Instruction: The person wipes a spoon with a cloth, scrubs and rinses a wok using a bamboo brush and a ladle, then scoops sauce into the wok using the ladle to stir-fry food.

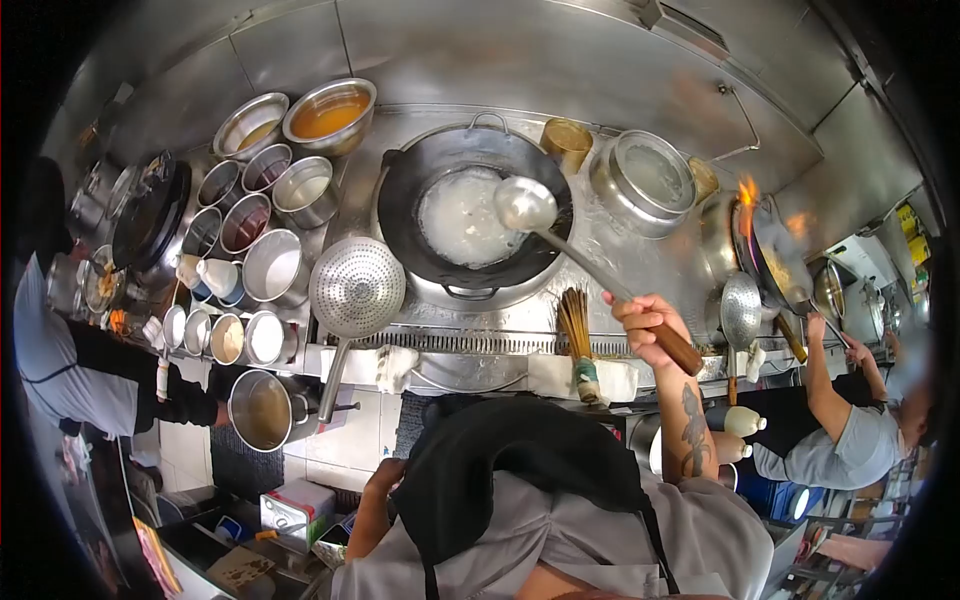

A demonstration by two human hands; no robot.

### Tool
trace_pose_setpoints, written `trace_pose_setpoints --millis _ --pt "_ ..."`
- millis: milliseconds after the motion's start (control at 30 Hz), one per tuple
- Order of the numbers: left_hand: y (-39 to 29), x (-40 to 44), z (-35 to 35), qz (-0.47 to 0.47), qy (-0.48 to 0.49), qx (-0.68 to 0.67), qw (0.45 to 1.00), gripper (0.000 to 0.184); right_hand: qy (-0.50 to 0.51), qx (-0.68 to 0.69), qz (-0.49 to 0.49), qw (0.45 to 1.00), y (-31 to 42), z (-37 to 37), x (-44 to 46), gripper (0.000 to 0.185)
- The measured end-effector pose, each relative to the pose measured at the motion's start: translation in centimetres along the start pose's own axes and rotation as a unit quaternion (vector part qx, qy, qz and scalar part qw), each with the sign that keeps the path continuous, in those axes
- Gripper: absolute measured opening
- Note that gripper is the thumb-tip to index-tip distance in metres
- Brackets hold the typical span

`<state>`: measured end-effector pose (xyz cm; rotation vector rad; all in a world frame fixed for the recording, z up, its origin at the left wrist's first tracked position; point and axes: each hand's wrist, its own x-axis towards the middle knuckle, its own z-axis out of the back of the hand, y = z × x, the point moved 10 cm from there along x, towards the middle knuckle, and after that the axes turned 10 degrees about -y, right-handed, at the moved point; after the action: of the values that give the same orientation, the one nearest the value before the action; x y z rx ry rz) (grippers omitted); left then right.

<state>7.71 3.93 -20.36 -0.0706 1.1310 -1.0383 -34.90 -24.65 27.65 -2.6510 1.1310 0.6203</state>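
Observation:
My right hand [652,328] is closed around the wooden grip of a long ladle [588,262]. The ladle's round bowl is held over a large black wok [400,215], above the cloudy whitish liquid [462,218] in it. My left hand [386,474] hangs low beside my black apron [545,440], away from the stove; its fingers are not clearly visible. Left of the wok, a perforated strainer [357,287] rests with its handle over the counter's front edge. A bamboo brush [575,335] stands at the front edge, below the wok's right side.
Several metal pots and bowls crowd the left, including a bowl of orange liquid [328,118]. A lidded pot [650,185] stands right of the wok. Farther right, a co-worker [850,430] handles a wok with a flame [746,195]. Another person [95,370] stands at left.

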Motion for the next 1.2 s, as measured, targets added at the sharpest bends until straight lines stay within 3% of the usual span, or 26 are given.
trace_pose_setpoints --millis 133,233,267,367,400,500,667,767,800,833,967,1000,1100,1167,1200 --pt "0.2 -0.3 0.6 0.055 0.016 -0.061 0.997 0.032 -0.04 -0.118 -0.04 0.991 -1.7 0.6 3.7 0.034" --pt "-0.1 -0.1 1.1 0.076 0.018 -0.084 0.993 0.036 -0.1 -0.289 0.053 0.95 0.2 0.4 6.1 0.029" --pt "-0.4 0.1 1.2 0.078 0.018 -0.087 0.993 0.038 -0.201 -0.424 0.182 0.864 0.4 -2.6 4.8 0.025" --pt "-0.6 0.0 1.5 0.083 0.012 -0.094 0.992 0.037 -0.237 -0.62 0.32 0.676 3.6 -3.6 4.6 0.027" --pt "-0.6 0.0 1.5 0.081 0.011 -0.091 0.992 0.037 -0.242 -0.628 0.399 0.623 3.4 -5.8 2.8 0.035" --pt "-0.9 -0.3 2.0 0.076 0.005 -0.084 0.994 0.037 -0.235 -0.599 0.5 0.58 5.2 -5.2 -1.1 0.048" --pt "-1.2 -0.8 3.1 0.06 -0.003 -0.056 0.997 0.037 -0.313 -0.592 0.51 0.539 7.6 4.4 -5.7 0.053" --pt "-1.7 -0.6 3.7 0.035 -0.006 -0.023 0.999 0.037 -0.316 -0.7 0.592 0.244 10.3 13.4 -7.2 0.054" --pt "-1.6 -0.3 3.6 0.023 -0.004 -0.012 1.0 0.037 -0.422 -0.699 0.469 0.337 10.1 14.8 -7.2 0.053" --pt "-1.8 -0.1 3.7 0.012 -0.003 0.001 1.0 0.036 -0.454 -0.729 0.448 0.25 9.8 16.6 -7.3 0.051" --pt "-2.7 0.4 4.0 -0.018 0.005 0.039 0.999 0.036 -0.509 -0.742 0.392 0.189 8.7 23.6 -6.6 0.048" --pt "-2.9 0.5 4.0 -0.022 0.007 0.044 0.999 0.036 -0.533 -0.751 0.339 0.193 8.4 24.5 -6.3 0.044" --pt "-3.1 0.4 3.9 -0.029 0.008 0.054 0.998 0.036 -0.45 -0.774 0.423 0.139 7.1 21.9 -5.0 0.044" --pt "-3.2 0.3 3.7 -0.028 0.009 0.056 0.998 0.036 -0.423 -0.792 0.382 0.22 5.9 21.5 -2.1 0.052" --pt "-3.2 0.3 3.7 -0.028 0.008 0.055 0.998 0.036 -0.432 -0.774 0.299 0.352 5.5 22.5 -0.4 0.049"
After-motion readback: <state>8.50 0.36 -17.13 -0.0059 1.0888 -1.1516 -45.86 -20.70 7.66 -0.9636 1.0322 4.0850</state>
